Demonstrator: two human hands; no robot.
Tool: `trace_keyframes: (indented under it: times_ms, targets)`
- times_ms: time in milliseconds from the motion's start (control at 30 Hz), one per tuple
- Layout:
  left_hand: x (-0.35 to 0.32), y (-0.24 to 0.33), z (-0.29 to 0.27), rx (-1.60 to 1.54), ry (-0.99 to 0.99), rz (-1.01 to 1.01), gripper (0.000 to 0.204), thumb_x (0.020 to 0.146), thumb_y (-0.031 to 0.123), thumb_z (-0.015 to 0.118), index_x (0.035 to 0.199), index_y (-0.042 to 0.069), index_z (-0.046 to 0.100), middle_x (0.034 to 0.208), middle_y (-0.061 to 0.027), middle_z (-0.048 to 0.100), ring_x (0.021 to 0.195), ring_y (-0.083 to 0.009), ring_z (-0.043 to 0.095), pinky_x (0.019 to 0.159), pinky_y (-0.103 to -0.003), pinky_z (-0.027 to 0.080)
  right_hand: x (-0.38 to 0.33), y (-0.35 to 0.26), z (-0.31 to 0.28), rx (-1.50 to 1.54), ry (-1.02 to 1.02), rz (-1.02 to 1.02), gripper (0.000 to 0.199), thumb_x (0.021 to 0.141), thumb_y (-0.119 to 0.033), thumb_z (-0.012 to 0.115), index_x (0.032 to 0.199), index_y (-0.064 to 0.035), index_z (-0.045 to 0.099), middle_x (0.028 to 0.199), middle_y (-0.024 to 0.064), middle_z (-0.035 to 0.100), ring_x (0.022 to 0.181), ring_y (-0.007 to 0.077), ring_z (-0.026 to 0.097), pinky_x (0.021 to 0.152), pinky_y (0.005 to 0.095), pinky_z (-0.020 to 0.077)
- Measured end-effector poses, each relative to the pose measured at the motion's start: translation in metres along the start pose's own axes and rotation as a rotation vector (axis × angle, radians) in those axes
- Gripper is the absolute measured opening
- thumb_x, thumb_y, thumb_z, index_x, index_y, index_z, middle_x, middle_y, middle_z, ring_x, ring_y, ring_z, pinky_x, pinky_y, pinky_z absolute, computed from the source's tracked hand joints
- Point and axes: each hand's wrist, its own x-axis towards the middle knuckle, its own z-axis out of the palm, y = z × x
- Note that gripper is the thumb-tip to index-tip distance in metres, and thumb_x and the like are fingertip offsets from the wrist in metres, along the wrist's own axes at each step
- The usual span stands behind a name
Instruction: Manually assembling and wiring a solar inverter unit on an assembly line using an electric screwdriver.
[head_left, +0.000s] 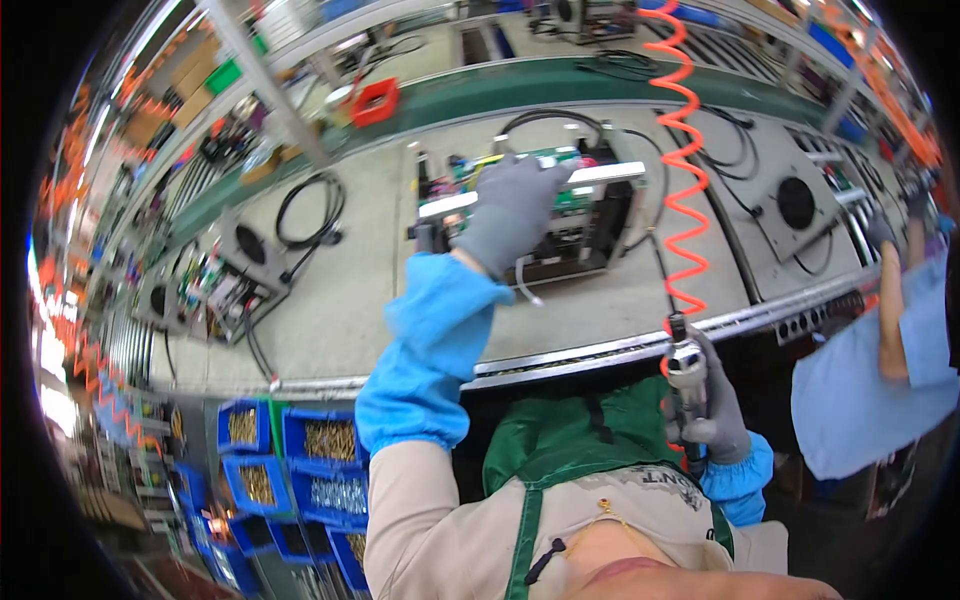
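Observation:
My left hand (515,205), in a grey glove, is closed over a long silver metal bar (608,173). The bar lies slantwise across the top of an open electronic unit (580,240) with green circuit boards and a dark frame. A white cable tie (528,285) hangs just below this hand. Low on the right, by the bench edge, my gloved right hand (715,405) grips an air screwdriver (687,370), upright, with an orange coiled hose (685,215) running up from it. The tool's lower end is partly hidden by my fingers.
Blue bins (330,437) of screws stand at the lower left. Other units (235,265) with black cables (310,210) sit on the bench (360,290) to the left, another (800,205) to the right. A red bin (375,102) is behind. A co-worker's arm (890,310) is at the right.

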Motion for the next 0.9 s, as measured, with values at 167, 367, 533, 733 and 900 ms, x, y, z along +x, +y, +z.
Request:
trace_keyframes:
  times_ms: [167,367,533,733,900]
  targets:
    - [0.006,0.000,0.002,0.016,-0.063,0.021,0.035,0.090,0.016,0.056,0.124,0.023,0.060,0.091,-0.0107,0.060,0.086,-0.0307,0.061,0.074,-0.044,0.049,0.002,0.001,0.002,-0.093,-0.048,0.053,0.112,0.056,0.006,0.068,0.153,-0.0145,0.019,0.101,0.0054,0.056,0.082,0.0150,0.059,0.068,0.0287,0.0491]
    - [0.014,0.003,-0.006,0.019,-0.255,-0.080,0.041,0.090,0.017,0.054,0.130,0.028,0.056,0.102,-0.0104,0.062,0.100,-0.0296,0.061,0.081,-0.047,0.047,0.012,0.003,0.000,-0.132,-0.045,0.078,0.111,0.055,0.002,0.066,0.154,-0.0135,0.018,0.094,0.0078,0.056,0.078,0.0151,0.057,0.068,0.0280,0.0484]
    - [0.013,0.002,-0.008,0.072,-0.248,-0.026,0.038,0.091,0.016,0.053,0.128,0.025,0.057,0.099,-0.0118,0.062,0.094,-0.0304,0.063,0.076,-0.043,0.051,0.030,-0.004,0.011,0.038,-0.008,0.098,0.106,0.061,-0.007,0.061,0.154,-0.0139,0.011,0.085,0.0125,0.056,0.062,0.0205,0.059,0.055,0.0312,0.0515]
    - [0.006,-0.010,-0.003,-0.035,-0.188,-0.001,0.036,0.092,0.016,0.050,0.126,0.024,0.058,0.096,-0.0127,0.062,0.091,-0.0315,0.063,0.074,-0.044,0.051,0.042,-0.005,0.011,0.030,-0.043,0.064,0.104,0.064,-0.009,0.064,0.154,-0.0188,0.012,0.084,0.0138,0.057,0.058,0.0197,0.059,0.055,0.0312,0.0510]
    - [0.006,-0.011,-0.001,-0.039,-0.167,0.001,0.035,0.093,0.017,0.049,0.126,0.025,0.057,0.094,-0.0127,0.061,0.088,-0.0312,0.063,0.071,-0.044,0.052,0.049,-0.008,0.015,-0.007,-0.076,0.085,0.104,0.065,-0.010,0.064,0.154,-0.0189,0.012,0.085,0.0144,0.058,0.057,0.0201,0.060,0.053,0.0314,0.0506]
